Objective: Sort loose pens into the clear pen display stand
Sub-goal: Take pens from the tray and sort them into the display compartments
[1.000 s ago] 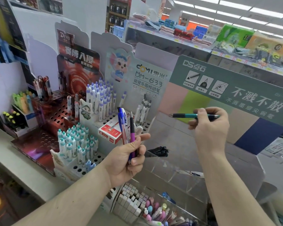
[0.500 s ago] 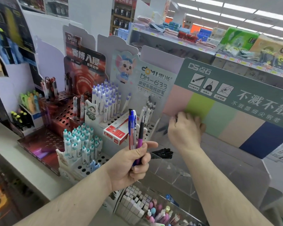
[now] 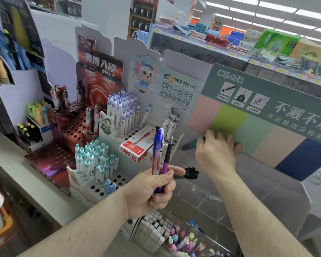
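Note:
My left hand (image 3: pixel 152 190) grips a bunch of upright pens (image 3: pixel 160 154): blue ones, a red-and-clear one and a purple one with a black top. My right hand (image 3: pixel 216 154) reaches into the top back tier of the clear pen display stand (image 3: pixel 248 197), fingers curled round a teal pen (image 3: pixel 188 145) whose end pokes out to the left behind the stand's clear side wall. A cluster of black pens (image 3: pixel 191 172) lies in a lower tier of the stand, just right of my left thumb.
Left of the stand are perforated holders with white-purple pens (image 3: pixel 122 110) and white-teal pens (image 3: pixel 95 160), and a red pen box (image 3: pixel 137 146). A green header card (image 3: pixel 278 101) backs the stand. Erasers and small items fill a clear bin (image 3: pixel 167 236) below.
My right hand carried the teal pen from mid-air down and left into the stand's top tier. My left hand with its pens stayed roughly in place.

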{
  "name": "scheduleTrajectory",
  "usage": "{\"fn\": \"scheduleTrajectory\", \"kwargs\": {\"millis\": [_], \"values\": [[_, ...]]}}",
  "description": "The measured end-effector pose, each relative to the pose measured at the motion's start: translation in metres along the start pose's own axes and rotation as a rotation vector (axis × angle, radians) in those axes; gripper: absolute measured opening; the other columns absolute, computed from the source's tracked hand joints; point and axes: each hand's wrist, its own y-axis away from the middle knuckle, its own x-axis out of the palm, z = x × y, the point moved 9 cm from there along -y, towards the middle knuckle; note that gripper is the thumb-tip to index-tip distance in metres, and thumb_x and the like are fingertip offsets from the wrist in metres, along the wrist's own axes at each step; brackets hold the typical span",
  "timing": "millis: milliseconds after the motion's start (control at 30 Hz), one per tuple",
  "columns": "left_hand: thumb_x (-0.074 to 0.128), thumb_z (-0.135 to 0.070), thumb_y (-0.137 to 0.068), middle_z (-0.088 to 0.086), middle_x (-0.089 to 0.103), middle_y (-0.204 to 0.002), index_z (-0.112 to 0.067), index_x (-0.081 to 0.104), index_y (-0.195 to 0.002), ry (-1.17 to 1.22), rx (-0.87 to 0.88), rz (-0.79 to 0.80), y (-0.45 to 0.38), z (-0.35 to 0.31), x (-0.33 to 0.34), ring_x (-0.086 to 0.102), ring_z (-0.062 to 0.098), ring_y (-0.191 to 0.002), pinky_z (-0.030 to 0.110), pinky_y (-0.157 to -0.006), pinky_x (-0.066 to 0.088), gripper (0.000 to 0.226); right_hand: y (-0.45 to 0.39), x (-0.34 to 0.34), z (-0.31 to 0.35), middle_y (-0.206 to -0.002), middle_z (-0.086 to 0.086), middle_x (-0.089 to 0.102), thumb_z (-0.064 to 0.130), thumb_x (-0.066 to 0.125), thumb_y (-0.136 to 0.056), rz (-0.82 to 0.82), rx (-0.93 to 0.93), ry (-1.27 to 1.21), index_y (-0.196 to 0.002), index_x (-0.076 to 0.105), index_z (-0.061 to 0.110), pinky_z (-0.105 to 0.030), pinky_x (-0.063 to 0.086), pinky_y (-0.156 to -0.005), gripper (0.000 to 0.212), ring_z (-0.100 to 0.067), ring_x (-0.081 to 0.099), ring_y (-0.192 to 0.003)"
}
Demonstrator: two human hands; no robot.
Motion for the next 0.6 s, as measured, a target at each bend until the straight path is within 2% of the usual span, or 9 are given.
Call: {"fn": "scheduleTrajectory", "kwargs": {"millis": [33, 100, 167, 233, 300, 367, 433, 533, 600], "values": [[0.06, -0.027, -0.088, -0.001, 0.051, -0.065, -0.015, 0.072, -0.106, -0.01, -0.001, 0.008, 0.0, 0.0, 0.001, 0.036, 0.007, -0.045, 0.018, -0.041, 0.026, 0.025, 0.0, 0.0, 0.001, -0.088, -0.01, 0.046, 0.042, 0.029, -0.095, 0.061, 0.006, 0.02, -0.099, 0.059, 0.011, -0.045, 0.025, -0.085, 0.042, -0.032, 0.04, -0.099], [0.059, -0.028, -0.089, -0.001, 0.051, -0.066, -0.016, 0.073, -0.107, -0.027, -0.005, 0.03, 0.001, 0.001, 0.004, 0.036, 0.007, -0.045, 0.018, -0.041, 0.027, 0.025, 0.003, -0.005, -0.001, -0.109, -0.01, 0.045, 0.055, 0.028, -0.095, 0.139, 0.034, 0.018, -0.121, 0.053, 0.019, -0.047, 0.02, -0.099, 0.051, -0.03, 0.033, -0.113], [0.06, -0.028, -0.089, -0.001, 0.052, -0.066, -0.017, 0.073, -0.107, -0.031, -0.019, 0.046, 0.0, 0.002, 0.004, 0.036, 0.006, -0.045, 0.018, -0.041, 0.029, 0.025, 0.009, -0.034, 0.003, -0.121, -0.005, 0.049, 0.06, 0.03, -0.09, 0.068, 0.052, -0.142, -0.134, 0.052, 0.024, -0.041, 0.019, -0.101, 0.06, -0.027, 0.033, -0.118], [0.06, -0.026, -0.091, -0.001, 0.052, -0.067, -0.017, 0.072, -0.109, -0.013, -0.033, 0.079, 0.001, 0.004, 0.006, 0.037, 0.007, -0.046, 0.017, -0.041, 0.029, 0.023, 0.021, -0.058, 0.008, -0.105, 0.011, 0.063, 0.056, 0.041, -0.094, 0.083, 0.093, -0.498, -0.111, 0.066, 0.027, -0.031, 0.033, -0.087, 0.041, -0.013, 0.051, -0.106], [0.065, -0.026, -0.092, -0.001, 0.054, -0.069, -0.016, 0.07, -0.111, 0.017, -0.031, 0.16, 0.001, 0.003, 0.013, 0.038, 0.006, -0.047, 0.018, -0.042, 0.028, 0.022, 0.039, -0.057, 0.024, -0.073, 0.019, 0.067, 0.042, 0.056, -0.097, 0.337, 0.124, -0.837, -0.083, 0.07, 0.028, -0.022, 0.039, -0.066, 0.024, 0.003, 0.058, -0.073], [0.067, -0.033, -0.092, -0.005, 0.056, -0.068, -0.014, 0.071, -0.099, -0.002, -0.028, 0.249, 0.002, 0.003, 0.022, 0.04, 0.005, -0.048, 0.017, -0.044, 0.028, 0.021, 0.063, -0.052, 0.045, -0.073, 0.019, 0.071, 0.036, 0.063, -0.094, 0.607, 0.066, -0.901, -0.083, 0.072, 0.029, -0.021, 0.048, -0.066, 0.016, 0.004, 0.064, -0.068], [0.069, -0.041, -0.089, -0.008, 0.055, -0.063, -0.015, 0.065, -0.079, -0.07, -0.048, 0.279, 0.0, 0.005, 0.027, 0.04, 0.003, -0.047, 0.016, -0.045, 0.029, 0.028, 0.08, -0.043, 0.057, -0.076, 0.005, 0.075, 0.029, 0.065, -0.093, 0.751, 0.038, -0.904, -0.087, 0.074, 0.024, -0.024, 0.056, -0.069, 0.012, -0.008, 0.07, -0.067], [0.075, -0.043, -0.083, -0.005, 0.058, -0.068, -0.017, 0.065, -0.076, -0.082, -0.081, 0.238, -0.005, 0.011, 0.022, 0.043, 0.004, -0.047, 0.015, -0.044, 0.031, 0.028, 0.085, -0.035, 0.057, -0.073, -0.009, 0.074, 0.017, 0.061, -0.097, 0.733, 0.102, -1.004, -0.088, 0.072, 0.011, -0.032, 0.056, -0.056, 0.015, -0.021, 0.065, -0.053], [0.074, -0.04, -0.085, -0.002, 0.063, -0.073, -0.019, 0.071, -0.085, -0.034, -0.083, 0.241, -0.007, 0.01, 0.022, 0.047, 0.005, -0.047, 0.015, -0.043, 0.031, 0.022, 0.078, -0.036, 0.047, -0.078, -0.012, 0.073, 0.016, 0.057, -0.1, 0.607, 0.201, -1.16, -0.09, 0.065, 0.006, -0.039, 0.058, -0.055, 0.016, -0.025, 0.067, -0.06]]}}
